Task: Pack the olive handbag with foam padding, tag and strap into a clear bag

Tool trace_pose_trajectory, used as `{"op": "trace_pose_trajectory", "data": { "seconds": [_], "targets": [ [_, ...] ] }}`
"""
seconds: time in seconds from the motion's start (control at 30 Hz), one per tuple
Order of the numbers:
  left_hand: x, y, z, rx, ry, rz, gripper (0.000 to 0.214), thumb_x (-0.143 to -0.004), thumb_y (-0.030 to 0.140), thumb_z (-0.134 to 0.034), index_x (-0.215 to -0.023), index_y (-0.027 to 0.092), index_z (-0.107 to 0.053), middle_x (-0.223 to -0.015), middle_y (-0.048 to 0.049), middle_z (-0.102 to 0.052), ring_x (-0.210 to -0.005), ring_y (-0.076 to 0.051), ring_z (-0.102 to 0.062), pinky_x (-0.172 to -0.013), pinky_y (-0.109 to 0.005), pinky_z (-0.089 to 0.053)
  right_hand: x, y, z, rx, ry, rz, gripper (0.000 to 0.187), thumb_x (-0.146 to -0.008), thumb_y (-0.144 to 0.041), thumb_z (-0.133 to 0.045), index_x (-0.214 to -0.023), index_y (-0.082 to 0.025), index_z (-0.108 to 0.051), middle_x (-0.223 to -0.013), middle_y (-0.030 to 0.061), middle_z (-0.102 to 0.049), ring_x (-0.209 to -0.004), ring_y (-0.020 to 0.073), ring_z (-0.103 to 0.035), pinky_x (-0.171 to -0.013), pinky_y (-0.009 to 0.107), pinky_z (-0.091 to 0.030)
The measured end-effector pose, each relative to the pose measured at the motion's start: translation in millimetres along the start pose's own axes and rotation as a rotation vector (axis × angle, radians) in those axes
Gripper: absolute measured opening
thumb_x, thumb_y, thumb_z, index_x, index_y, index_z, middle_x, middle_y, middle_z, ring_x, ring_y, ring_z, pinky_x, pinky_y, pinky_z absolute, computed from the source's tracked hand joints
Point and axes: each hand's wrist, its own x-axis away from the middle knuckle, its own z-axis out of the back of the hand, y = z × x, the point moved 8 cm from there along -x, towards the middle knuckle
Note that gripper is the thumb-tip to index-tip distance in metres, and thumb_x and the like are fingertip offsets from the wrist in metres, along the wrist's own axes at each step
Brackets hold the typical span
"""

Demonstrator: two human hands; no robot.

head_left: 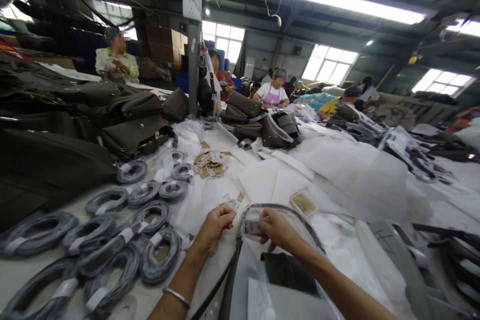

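Note:
A dark olive handbag point(287, 272) stands upright in front of me, partly covered by clear plastic and white sheet. Its plastic-wrapped handle point(309, 230) arches up around my right hand point(278, 230). That hand is closed on a small tag point(254, 228) inside the handle loop. My left hand point(217, 225) is closed in a pinch just left of the handle; what its fingertips hold is too small to make out. Right behind it, a small printed packet point(229, 203) lies on the table.
Several coiled, plastic-wrapped straps point(161, 255) cover the table's left side. Brown tags with white strings point(212, 164) lie in a pile ahead. A small dish of yellowish stuff point(303, 204) sits beyond the handle. Dark bags point(137, 135) are heaped behind; co-workers point(275, 92) sit farther off.

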Motion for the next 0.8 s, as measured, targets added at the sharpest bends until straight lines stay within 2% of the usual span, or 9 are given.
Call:
{"op": "trace_pose_trajectory", "data": {
  "seconds": [0.13, 0.23, 0.3, 0.4, 0.5, 0.57, 0.7, 0.8],
  "targets": [
    [1, -4, -4.6, 0.008, -0.012, 0.038, 0.034, -0.062, 0.043, -0.075, -0.080, 0.016, -0.064, -0.077, 0.0023, -0.059, -0.065, -0.010, -0.051, -0.064, -0.023, -0.042, 2, -19, -3, -0.176, 0.010, 0.099, 0.024, -0.064, -0.020, -0.061, -0.088, -0.019, -0.056, -0.067, -0.0010, -0.065, -0.052, 0.0135, -0.059, -0.046, 0.024, -0.046],
    [0, -10, -9.9, 0.010, -0.034, 0.047, 0.035, -0.060, 0.040, -0.077, -0.081, 0.015, -0.066, -0.076, 0.0011, -0.061, -0.066, -0.011, -0.052, -0.062, -0.023, -0.041, 0, -27, -9, -0.302, 0.052, 0.160, 0.037, -0.060, -0.020, -0.065, -0.096, -0.016, -0.061, -0.067, -0.0019, -0.065, -0.056, 0.0122, -0.056, -0.052, 0.023, -0.043],
    [-1, -13, -12.4, 0.013, -0.046, 0.049, 0.035, -0.058, 0.039, -0.079, -0.080, 0.014, -0.066, -0.072, 0.0015, -0.061, -0.062, -0.010, -0.051, -0.058, -0.022, -0.039, -1, -25, -15, -0.370, 0.076, 0.139, 0.032, -0.059, -0.025, -0.070, -0.089, -0.015, -0.064, -0.068, -0.0007, -0.065, -0.058, 0.0125, -0.055, -0.053, 0.023, -0.040],
    [-4, -18, -10.5, 0.034, -0.029, 0.062, 0.035, -0.058, 0.040, -0.080, -0.076, 0.014, -0.065, -0.062, 0.0039, -0.056, -0.054, -0.007, -0.045, -0.053, -0.021, -0.035, -1, -23, -22, -0.429, 0.116, 0.149, 0.026, -0.062, -0.036, -0.076, -0.076, -0.015, -0.068, -0.069, 0.0012, -0.067, -0.064, 0.0153, -0.057, -0.061, 0.027, -0.044],
    [-7, -20, -3.4, 0.079, 0.028, 0.075, 0.037, -0.060, 0.045, -0.078, -0.075, 0.015, -0.063, -0.062, 0.0058, -0.053, -0.050, -0.005, -0.042, -0.052, -0.020, -0.036, 2, -26, -22, -0.512, 0.128, 0.239, 0.034, -0.067, -0.047, -0.077, -0.081, -0.017, -0.071, -0.078, 0.0027, -0.070, -0.075, 0.0190, -0.061, -0.077, 0.032, -0.047],
    [-8, -20, -0.4, 0.103, 0.052, 0.075, 0.039, -0.061, 0.048, -0.076, -0.077, 0.016, -0.062, -0.066, 0.0058, -0.053, -0.050, -0.005, -0.043, -0.054, -0.021, -0.039, 4, -31, -25, -0.518, 0.075, 0.301, 0.035, -0.071, -0.051, -0.075, -0.085, -0.019, -0.073, -0.084, 0.0035, -0.072, -0.081, 0.0204, -0.063, -0.083, 0.034, -0.047],
    [-8, -18, 0.5, 0.068, 0.064, 0.047, 0.044, -0.062, 0.055, -0.074, -0.080, 0.016, -0.063, -0.069, 0.0031, -0.056, -0.055, -0.008, -0.048, -0.056, -0.023, -0.041, 0, -39, -45, -0.369, -0.102, 0.368, 0.028, -0.074, -0.046, -0.071, -0.080, -0.018, -0.074, -0.082, 0.0037, -0.072, -0.078, 0.0189, -0.063, -0.080, 0.031, -0.047],
    [-7, -15, 0.8, -0.015, 0.077, -0.004, 0.042, -0.063, 0.055, -0.072, -0.077, 0.016, -0.063, -0.066, 0.0021, -0.056, -0.057, -0.011, -0.050, -0.057, -0.024, -0.041, -13, -34, -52, -0.272, -0.087, 0.287, 0.023, -0.068, -0.034, -0.074, -0.082, -0.017, -0.070, -0.066, -0.0014, -0.065, -0.061, 0.0131, -0.056, -0.063, 0.025, -0.044]
  ]
}}
